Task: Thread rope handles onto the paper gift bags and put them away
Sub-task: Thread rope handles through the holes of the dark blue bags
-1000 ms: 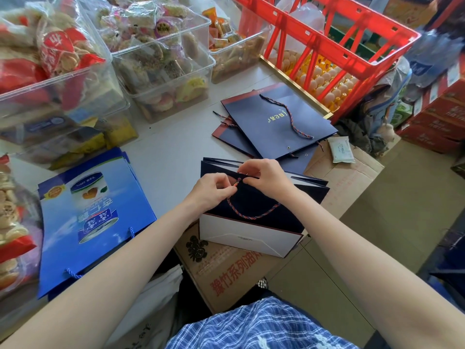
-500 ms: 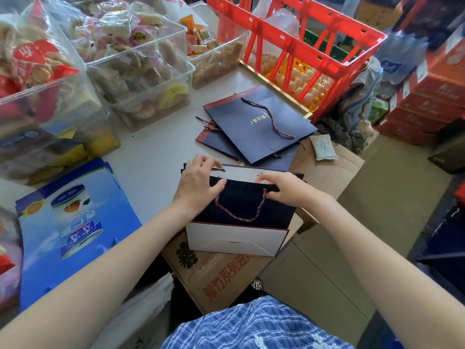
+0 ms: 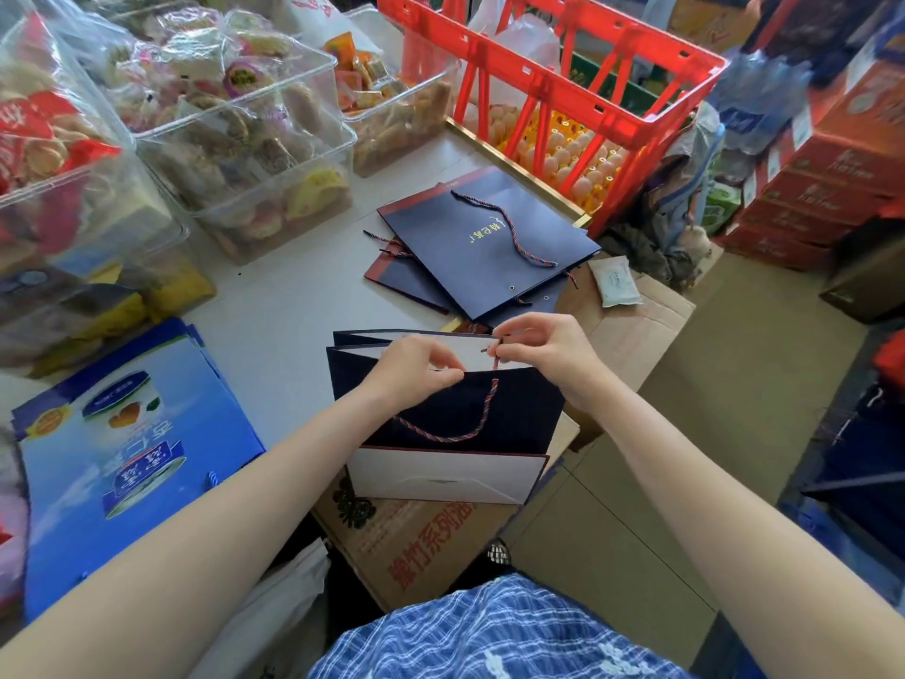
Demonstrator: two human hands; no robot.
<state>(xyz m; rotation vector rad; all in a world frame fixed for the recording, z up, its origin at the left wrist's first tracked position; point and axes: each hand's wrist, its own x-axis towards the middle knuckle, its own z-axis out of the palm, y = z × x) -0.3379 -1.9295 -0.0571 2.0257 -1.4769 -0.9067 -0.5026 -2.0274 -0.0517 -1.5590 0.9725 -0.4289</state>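
Left hand [image 3: 416,372] pinches the top edge of the near panel of a dark paper bag [image 3: 519,419], which stands open beneath both hands on a cardboard box [image 3: 426,546]. Right hand [image 3: 543,350], just beside the left, pinches the end of a twisted rope handle [image 3: 460,431] above the bag's mouth; the rope loops down the panel below the hands. Beyond the right hand, finished bags [image 3: 485,242] lie flat on the grey surface [image 3: 294,296]. Blue bags [image 3: 127,453] lie left of the left forearm.
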